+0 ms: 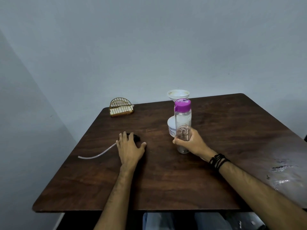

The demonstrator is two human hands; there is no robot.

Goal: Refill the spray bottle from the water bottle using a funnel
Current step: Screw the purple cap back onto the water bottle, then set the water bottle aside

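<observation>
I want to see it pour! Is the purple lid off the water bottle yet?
No, the purple lid sits closed on top of the water bottle, which the right hand holds upright.

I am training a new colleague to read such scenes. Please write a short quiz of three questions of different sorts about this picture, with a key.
1. True or false: the purple cap is already off the water bottle.
2. Which hand holds the water bottle? A) left hand B) right hand C) neither
3. Fill in: the white funnel sits in the neck of the ____, behind the water bottle.

Key:
1. False; the cap is still on.
2. B; the right hand grips its lower part, while the left hand lies on the black sprayer head, whose tube lies on the table.
3. spray bottle
</observation>
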